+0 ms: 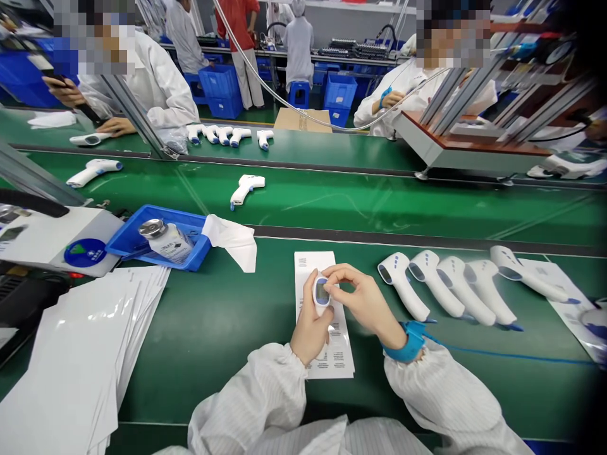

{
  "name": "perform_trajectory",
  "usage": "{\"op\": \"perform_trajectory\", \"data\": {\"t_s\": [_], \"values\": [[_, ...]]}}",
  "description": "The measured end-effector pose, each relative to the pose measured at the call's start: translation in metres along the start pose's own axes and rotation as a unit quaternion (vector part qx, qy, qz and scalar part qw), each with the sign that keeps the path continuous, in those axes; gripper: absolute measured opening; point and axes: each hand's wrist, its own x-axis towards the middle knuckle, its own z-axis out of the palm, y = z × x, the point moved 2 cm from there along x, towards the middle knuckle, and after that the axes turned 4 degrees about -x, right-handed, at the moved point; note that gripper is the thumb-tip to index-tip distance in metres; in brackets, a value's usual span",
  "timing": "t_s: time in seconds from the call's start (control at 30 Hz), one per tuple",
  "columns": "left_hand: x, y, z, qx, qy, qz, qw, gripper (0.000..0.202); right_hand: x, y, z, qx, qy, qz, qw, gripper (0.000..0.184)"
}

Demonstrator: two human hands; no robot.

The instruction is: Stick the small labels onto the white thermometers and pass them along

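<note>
Left hand [310,328] has its fingers [309,281] wrapped round a thermometer [322,296], right hand [365,300] pinching its edge, right over a leaflet [339,354] on the tabletop [213,354]!

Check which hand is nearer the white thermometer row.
Right: the right hand sits just left of the thermometer row, not touching; the left hand is farther left.
</note>
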Motion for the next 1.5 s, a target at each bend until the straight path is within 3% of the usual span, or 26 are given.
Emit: {"op": "perform_trajectory", "data": {"t_s": [1.1,1.5], "values": [[-0.001,0.0046,0.0014,0.05,-0.021,0.004,0.999,0.076,0.0073,0.0064,0.0072,0.057,0.037,0.026,0.997,0.005],[-0.0034,0.005,-0.0006,-0.022,-0.055,0.001,0.998,0.071,0.0072,0.007,0.0069,0.055,0.033,0.026,0.998,0.006]]}}
